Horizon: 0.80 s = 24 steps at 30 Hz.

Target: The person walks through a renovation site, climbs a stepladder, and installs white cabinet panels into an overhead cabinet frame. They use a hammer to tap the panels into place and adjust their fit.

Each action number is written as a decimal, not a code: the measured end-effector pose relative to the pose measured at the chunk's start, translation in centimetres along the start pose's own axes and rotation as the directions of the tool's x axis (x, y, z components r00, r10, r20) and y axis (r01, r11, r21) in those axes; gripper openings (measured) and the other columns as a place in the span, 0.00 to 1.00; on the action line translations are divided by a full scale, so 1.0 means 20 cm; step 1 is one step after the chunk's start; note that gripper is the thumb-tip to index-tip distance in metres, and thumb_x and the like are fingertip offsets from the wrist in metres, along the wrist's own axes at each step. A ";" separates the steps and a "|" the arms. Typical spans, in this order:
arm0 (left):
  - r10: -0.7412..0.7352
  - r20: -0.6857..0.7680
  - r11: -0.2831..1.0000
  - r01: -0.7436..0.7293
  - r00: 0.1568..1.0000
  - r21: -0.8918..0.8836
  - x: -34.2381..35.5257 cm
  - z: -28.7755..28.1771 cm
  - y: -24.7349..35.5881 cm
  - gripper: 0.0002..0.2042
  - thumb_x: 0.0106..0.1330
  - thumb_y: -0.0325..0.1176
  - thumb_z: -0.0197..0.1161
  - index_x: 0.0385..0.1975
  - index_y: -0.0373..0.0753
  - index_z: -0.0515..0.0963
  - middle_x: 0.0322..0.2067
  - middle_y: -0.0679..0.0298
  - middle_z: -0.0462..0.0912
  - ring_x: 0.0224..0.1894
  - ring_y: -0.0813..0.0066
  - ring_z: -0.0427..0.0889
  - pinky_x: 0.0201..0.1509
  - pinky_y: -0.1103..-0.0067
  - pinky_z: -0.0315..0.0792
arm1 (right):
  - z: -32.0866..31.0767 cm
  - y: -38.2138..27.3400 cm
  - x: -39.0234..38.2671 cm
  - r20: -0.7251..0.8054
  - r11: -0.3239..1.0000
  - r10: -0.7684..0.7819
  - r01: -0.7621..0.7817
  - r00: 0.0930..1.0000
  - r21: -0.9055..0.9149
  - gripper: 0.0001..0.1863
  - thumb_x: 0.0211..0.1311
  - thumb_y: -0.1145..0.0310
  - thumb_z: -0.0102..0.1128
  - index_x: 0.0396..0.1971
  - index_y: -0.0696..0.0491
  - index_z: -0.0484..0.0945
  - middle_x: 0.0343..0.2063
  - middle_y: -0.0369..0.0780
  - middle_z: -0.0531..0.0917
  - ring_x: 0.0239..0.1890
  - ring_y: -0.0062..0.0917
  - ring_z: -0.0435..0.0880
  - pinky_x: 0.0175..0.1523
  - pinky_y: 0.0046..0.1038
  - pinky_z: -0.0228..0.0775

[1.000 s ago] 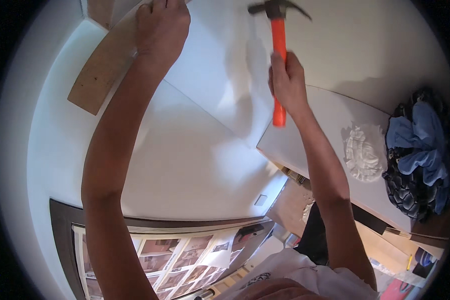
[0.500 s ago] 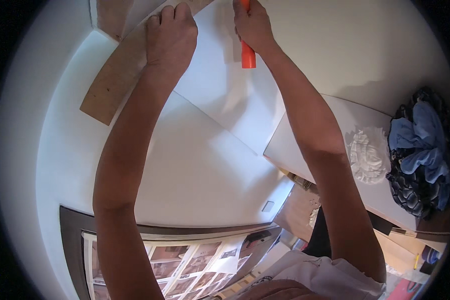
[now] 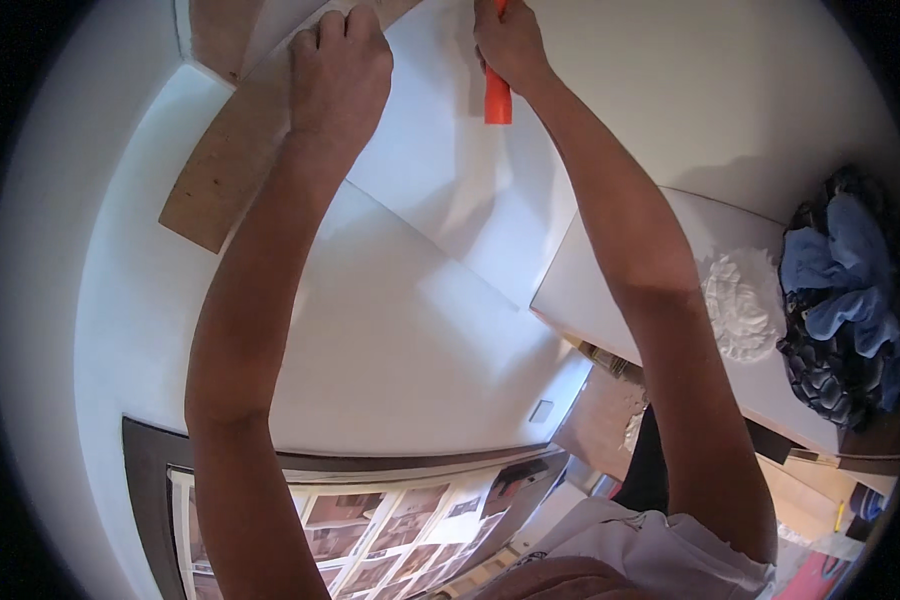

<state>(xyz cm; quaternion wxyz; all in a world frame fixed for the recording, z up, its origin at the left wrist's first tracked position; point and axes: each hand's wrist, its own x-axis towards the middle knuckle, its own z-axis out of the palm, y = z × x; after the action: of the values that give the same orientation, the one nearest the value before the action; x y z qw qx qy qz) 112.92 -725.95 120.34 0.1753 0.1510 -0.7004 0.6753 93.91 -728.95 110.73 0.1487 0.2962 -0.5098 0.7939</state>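
Both my arms are stretched up toward the top of the view. My left hand point(image 3: 340, 75) has curled fingers and lies against a long brown wooden strip point(image 3: 215, 180), which runs along the white surface near the corner. What its fingertips hold, if anything, is hidden. My right hand point(image 3: 511, 45) is wrapped round the bright orange handle point(image 3: 498, 103) of a tool. The tool's other end is cut off by the upper edge, so its kind does not show. A gap of white surface separates the two hands.
Another brown panel point(image 3: 220, 35) is at the upper left. A dark-framed window point(image 3: 370, 520) is below. To the right, a white cabinet top point(image 3: 690, 215) bears a bunched white cloth or plastic point(image 3: 743, 305) and a dark patterned bag with blue cloth point(image 3: 840, 260).
My right hand and the orange handle have moved slightly up and to the right. My left hand and the wooden strip stay almost in place.
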 end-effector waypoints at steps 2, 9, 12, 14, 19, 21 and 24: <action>0.003 -0.012 1.000 -0.003 1.000 -0.004 -0.03 0.02 0.02 0.16 0.59 0.29 0.58 0.48 0.35 0.75 0.41 0.61 0.74 0.45 0.65 0.74 0.47 0.65 0.69 | 0.00 0.03 -0.02 0.078 1.000 0.026 -0.027 0.997 0.004 0.23 0.69 0.54 0.46 0.30 0.62 0.71 0.22 0.55 0.79 0.27 0.47 0.82 0.34 0.44 0.74; 0.026 0.033 1.000 -0.026 0.999 0.010 -0.14 0.06 0.00 0.16 0.59 0.30 0.59 0.48 0.36 0.75 0.41 0.61 0.73 0.47 0.65 0.74 0.48 0.65 0.69 | 0.04 -0.05 -0.11 0.163 0.967 0.227 -0.243 0.960 0.080 0.24 0.67 0.51 0.49 0.32 0.62 0.71 0.21 0.53 0.79 0.24 0.45 0.82 0.29 0.42 0.74; -0.022 -0.039 1.000 0.021 0.999 -0.015 0.00 -0.02 -0.02 0.17 0.59 0.30 0.59 0.50 0.36 0.75 0.42 0.61 0.73 0.48 0.65 0.73 0.48 0.64 0.69 | 0.05 0.06 0.10 -0.046 0.998 -0.054 0.053 0.997 -0.015 0.24 0.67 0.50 0.50 0.32 0.61 0.72 0.17 0.47 0.78 0.16 0.37 0.79 0.22 0.38 0.71; -0.036 -0.063 0.999 0.035 0.997 -0.024 0.06 0.00 0.04 0.19 0.59 0.30 0.58 0.51 0.36 0.74 0.42 0.62 0.73 0.48 0.65 0.73 0.49 0.64 0.69 | -0.02 0.14 0.20 -0.003 0.997 -0.071 0.071 0.997 -0.030 0.24 0.67 0.51 0.50 0.32 0.61 0.72 0.17 0.46 0.78 0.15 0.35 0.79 0.21 0.38 0.70; -0.032 -0.011 0.999 0.032 0.999 -0.014 -0.15 0.08 -0.02 0.21 0.60 0.31 0.58 0.54 0.40 0.73 0.45 0.60 0.73 0.51 0.63 0.72 0.51 0.63 0.69 | -0.32 -0.11 -0.14 0.374 0.953 0.286 -0.301 0.882 -0.019 0.23 0.67 0.53 0.49 0.31 0.62 0.73 0.21 0.53 0.79 0.25 0.45 0.81 0.31 0.43 0.71; -0.036 0.040 0.998 0.038 0.999 -0.050 -0.14 0.03 0.00 0.21 0.60 0.31 0.58 0.55 0.41 0.73 0.48 0.59 0.73 0.53 0.62 0.71 0.52 0.63 0.69 | -0.50 -0.01 -0.32 0.428 0.950 0.188 -0.274 0.884 0.149 0.17 0.70 0.57 0.47 0.28 0.55 0.65 0.13 0.33 0.68 0.11 0.16 0.66 0.17 0.23 0.60; 0.033 -0.001 0.999 -0.033 0.999 -0.034 -0.22 -0.02 0.07 0.18 0.58 0.32 0.60 0.50 0.41 0.76 0.45 0.61 0.73 0.52 0.63 0.70 0.52 0.67 0.67 | -0.77 0.04 -0.64 0.385 0.882 0.366 -0.448 0.847 0.146 0.18 0.71 0.55 0.47 0.29 0.55 0.65 0.14 0.33 0.69 0.11 0.15 0.67 0.16 0.22 0.60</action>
<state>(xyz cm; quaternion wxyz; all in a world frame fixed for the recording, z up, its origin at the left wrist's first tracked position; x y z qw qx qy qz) 116.27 -725.65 117.06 0.1668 0.1365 -0.7141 0.6660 98.65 -714.66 97.50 -0.1514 0.3309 -0.4838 0.7960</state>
